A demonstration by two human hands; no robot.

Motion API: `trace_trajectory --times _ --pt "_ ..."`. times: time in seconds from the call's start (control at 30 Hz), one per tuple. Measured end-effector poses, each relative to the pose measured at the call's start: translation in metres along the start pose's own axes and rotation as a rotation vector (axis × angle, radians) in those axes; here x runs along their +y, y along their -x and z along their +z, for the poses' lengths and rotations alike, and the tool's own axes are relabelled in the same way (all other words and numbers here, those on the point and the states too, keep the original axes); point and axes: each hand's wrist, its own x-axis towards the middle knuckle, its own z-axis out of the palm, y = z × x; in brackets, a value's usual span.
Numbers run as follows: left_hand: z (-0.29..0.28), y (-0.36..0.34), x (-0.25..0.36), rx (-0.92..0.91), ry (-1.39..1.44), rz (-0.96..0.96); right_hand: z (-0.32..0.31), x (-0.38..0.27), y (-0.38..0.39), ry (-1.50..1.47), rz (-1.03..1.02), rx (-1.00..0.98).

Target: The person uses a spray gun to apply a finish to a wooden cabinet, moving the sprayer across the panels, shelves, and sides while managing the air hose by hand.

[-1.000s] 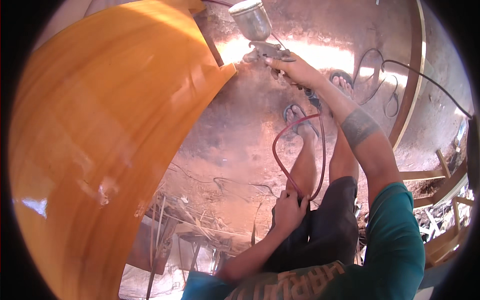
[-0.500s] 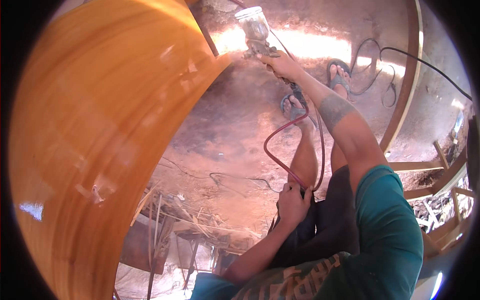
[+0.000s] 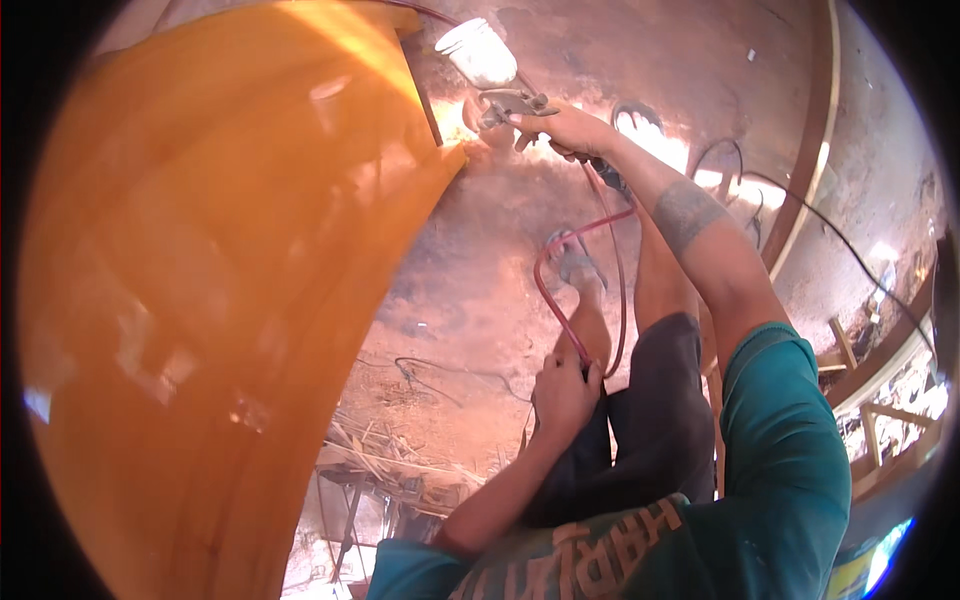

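My right hand (image 3: pixel 568 130) is wrapped round the handle of a spray gun (image 3: pixel 515 103), with its pale cup (image 3: pixel 480 55) on top. The arm is stretched out, and the gun's front points left toward the edge of a large, glossy orange-brown wooden panel (image 3: pixel 220 260). From the gun's handle a red hose (image 3: pixel 545 275) loops down to my left hand (image 3: pixel 567 395). That hand is closed round the hose in front of my thigh. The panel's curved surface fills the left side of the view.
A black cable (image 3: pixel 850 235) crosses the floor at the right, beside a long curved wooden beam (image 3: pixel 812 150). Thin wood scraps (image 3: pixel 400 450) lie below the panel's right edge. My sandaled foot (image 3: pixel 575 255) stands on the dusty floor. Wooden frame pieces (image 3: pixel 890 360) stand at the lower right.
The gun's cup has shifted left and slightly down, and the gun tilts differently. My legs have moved apart in a step. The panel's edge sits further right in view. Both hands keep their hold.
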Motion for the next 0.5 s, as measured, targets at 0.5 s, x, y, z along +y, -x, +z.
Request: trace_trajectory --times 0.5 --pt "-0.013 -0.034 0.042 -0.085 0.04 -0.091 -0.053 0.006 -0.088 -0.083 0.111 -0.257"
